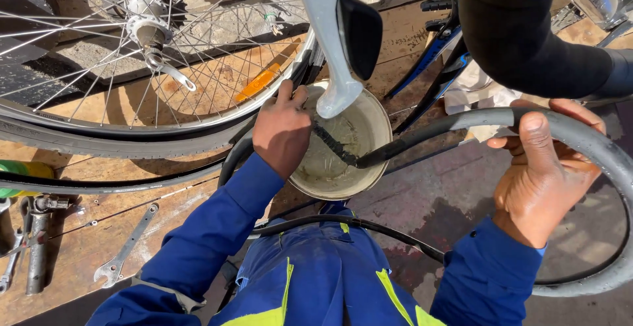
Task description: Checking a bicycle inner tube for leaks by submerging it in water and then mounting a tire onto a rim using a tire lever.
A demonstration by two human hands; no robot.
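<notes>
A black bicycle inner tube [593, 148] loops from my right hand [544, 168] down into a round bowl of murky water [369, 118] in front of me. My right hand grips the inflated tube at the right. My left hand [282, 128] is at the bowl's left rim and holds the wet section of tube [333, 145] down in the water. Both arms wear blue sleeves.
A bicycle wheel [132, 56] with spokes, hub and an orange reflector lies at upper left. A silver brake lever and black handlebar [527, 36] hang overhead. A flat spanner [125, 247] and other metal tools [33, 240] rest on the wooden boards at left.
</notes>
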